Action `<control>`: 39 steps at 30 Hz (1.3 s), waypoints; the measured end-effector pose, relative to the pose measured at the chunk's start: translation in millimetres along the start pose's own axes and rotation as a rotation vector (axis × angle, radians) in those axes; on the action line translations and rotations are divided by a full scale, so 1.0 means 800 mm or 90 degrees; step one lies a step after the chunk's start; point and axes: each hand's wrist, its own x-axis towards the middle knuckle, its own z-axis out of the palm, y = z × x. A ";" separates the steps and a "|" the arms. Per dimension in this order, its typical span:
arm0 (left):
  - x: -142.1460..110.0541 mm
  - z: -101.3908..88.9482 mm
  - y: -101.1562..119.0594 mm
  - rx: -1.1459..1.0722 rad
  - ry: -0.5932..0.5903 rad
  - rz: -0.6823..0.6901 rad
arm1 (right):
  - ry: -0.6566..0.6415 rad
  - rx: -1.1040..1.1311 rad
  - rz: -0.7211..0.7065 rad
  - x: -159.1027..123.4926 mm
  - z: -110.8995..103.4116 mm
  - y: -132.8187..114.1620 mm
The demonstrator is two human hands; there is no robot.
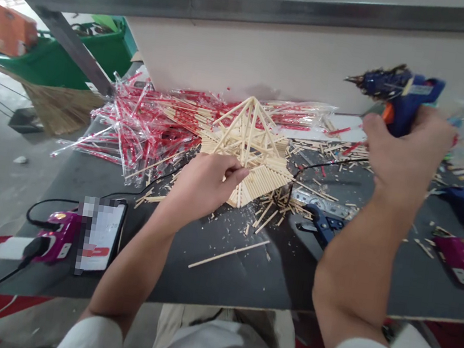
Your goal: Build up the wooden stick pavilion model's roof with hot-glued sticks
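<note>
My right hand (411, 144) grips a blue glue gun (413, 98) in the air at the upper right, its dark nozzle pointing left. On the table's middle stands a model of thin wooden sticks (267, 182), with ribbed flat panels below and a pointed frame of sticks on top. At its front left side, my left hand (207, 185) is closed in a pinch against the model. Whatever lies between those fingertips is too small to make out. One loose wooden stick (229, 254) lies in front of the model.
Red-and-clear plastic wrappers (136, 120) pile up behind and left. Stick offcuts surround the model. Blue-handled pliers (322, 224) lie to the right. A phone (102, 236) and a purple power socket (59, 236) with cords sit front left. Another purple socket (459, 261) is at right.
</note>
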 end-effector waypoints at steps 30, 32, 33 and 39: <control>-0.003 -0.001 0.002 0.027 0.011 0.022 | 0.033 -0.024 -0.196 -0.042 -0.024 -0.120; -0.004 -0.001 0.003 0.030 0.014 0.023 | 0.020 -0.027 -0.192 -0.041 -0.023 -0.120; -0.004 -0.001 0.003 0.030 0.015 0.024 | 0.017 -0.029 -0.192 -0.041 -0.023 -0.119; -0.003 -0.002 0.003 0.032 0.008 0.021 | 0.014 -0.059 -0.194 -0.040 -0.024 -0.119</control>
